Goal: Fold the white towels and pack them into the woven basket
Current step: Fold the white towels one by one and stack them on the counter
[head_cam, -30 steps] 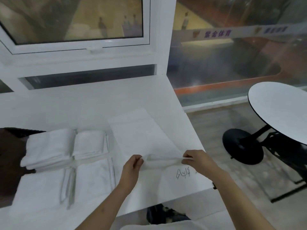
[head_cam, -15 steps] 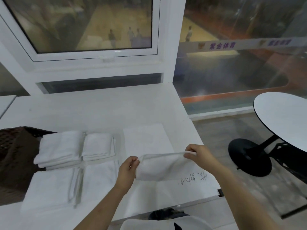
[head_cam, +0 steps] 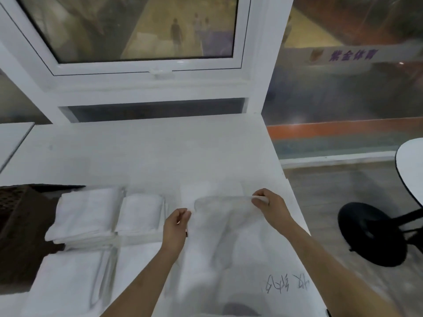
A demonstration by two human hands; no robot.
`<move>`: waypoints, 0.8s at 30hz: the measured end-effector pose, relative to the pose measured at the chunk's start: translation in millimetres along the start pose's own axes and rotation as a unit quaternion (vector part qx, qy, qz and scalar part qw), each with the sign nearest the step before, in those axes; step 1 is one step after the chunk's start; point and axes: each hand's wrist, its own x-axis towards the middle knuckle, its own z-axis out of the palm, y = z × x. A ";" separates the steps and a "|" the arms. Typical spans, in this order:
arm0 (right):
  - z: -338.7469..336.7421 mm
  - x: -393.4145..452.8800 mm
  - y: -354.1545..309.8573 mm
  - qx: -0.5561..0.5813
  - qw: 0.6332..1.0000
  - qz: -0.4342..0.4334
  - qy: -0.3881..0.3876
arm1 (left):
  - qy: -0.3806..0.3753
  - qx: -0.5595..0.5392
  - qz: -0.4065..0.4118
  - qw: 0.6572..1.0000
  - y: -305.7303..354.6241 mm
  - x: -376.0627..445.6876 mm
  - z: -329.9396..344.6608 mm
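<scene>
White towel (head_cam: 225, 227) lifted over the surface (head_cam: 160, 156), its top edge stretched between both sets of fingers, left hand (head_cam: 176, 227) and right hand (head_cam: 270, 208) each pinching a corner; best to keep corners level, edge taut, then lay it forward squarely.

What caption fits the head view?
Both hands, left and right, pinch a white towel above the table, beside folded towels.

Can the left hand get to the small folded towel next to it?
Probably yes. The small folded towel lies just beside the left hand with nothing between them, but that hand is pinching the towel being folded.
</scene>
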 end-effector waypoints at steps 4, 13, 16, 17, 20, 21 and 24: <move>11.6 42.0 1.4 0.046 0.999 0.001 0.026 | 0.044 0.004 0.008 0.999 4.2 36.7 12.6; 44.4 131.8 29.5 0.043 0.999 0.029 0.011 | 0.094 0.094 -0.013 0.991 -17.2 121.5 27.1; 56.9 156.3 40.6 0.035 0.999 0.032 -0.008 | 0.103 0.110 -0.019 0.988 -26.2 143.7 28.3; 61.2 163.3 43.4 0.027 0.999 0.031 -0.013 | 0.102 0.118 -0.021 0.988 -29.6 149.7 28.5; 72.4 180.2 53.7 -0.015 0.999 0.005 -0.036 | 0.112 0.152 -0.011 0.982 -35.9 164.1 26.8; 75.5 184.7 58.1 -0.036 0.998 -0.011 -0.046 | 0.121 0.161 -0.013 0.979 -36.0 168.0 25.2; 79.8 185.8 75.0 -0.129 0.988 -0.059 -0.068 | 0.152 0.178 -0.010 0.972 -36.3 168.2 21.5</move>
